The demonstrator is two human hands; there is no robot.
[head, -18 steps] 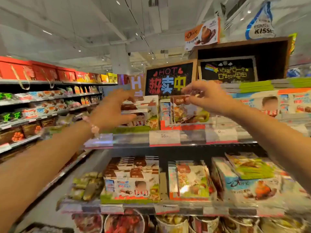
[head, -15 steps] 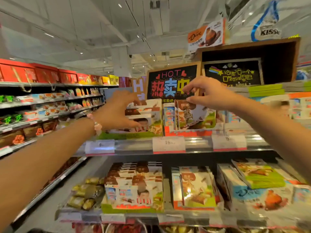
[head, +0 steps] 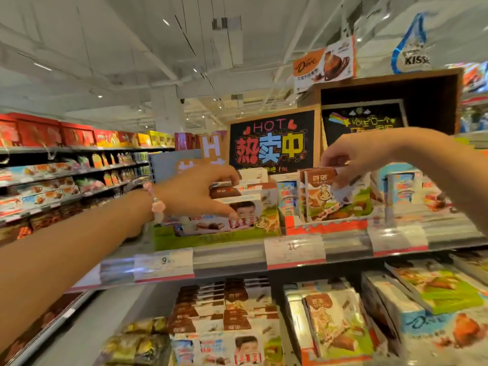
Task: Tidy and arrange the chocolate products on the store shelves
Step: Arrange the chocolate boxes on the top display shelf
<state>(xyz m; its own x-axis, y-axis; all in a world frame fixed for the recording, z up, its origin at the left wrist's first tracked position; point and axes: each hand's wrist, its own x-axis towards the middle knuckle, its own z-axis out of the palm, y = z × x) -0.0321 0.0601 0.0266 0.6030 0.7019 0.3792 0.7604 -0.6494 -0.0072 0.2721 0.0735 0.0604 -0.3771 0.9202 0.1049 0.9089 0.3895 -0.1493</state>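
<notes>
On the upper shelf (head: 229,256) a green display tray (head: 211,237) holds flat white-and-brown chocolate boxes (head: 243,207). My left hand (head: 195,191) grips those boxes, fingers over their top and thumb at the front. To the right, upright chocolate packs with a brown label and cow picture (head: 327,196) stand in a red tray (head: 324,228). My right hand (head: 353,157) pinches the top edge of the front pack.
A black "HOT" sign (head: 272,141) stands behind the trays. Price tags (head: 293,249) line the shelf front. The lower shelf carries more chocolate boxes (head: 227,313) and packs (head: 335,320). An aisle of shelves (head: 66,175) runs along the left.
The view has tilted down slightly and come closer. My left hand has closed its fingers over the boxes in the green tray. My right hand stays at the top of the upright packs.
</notes>
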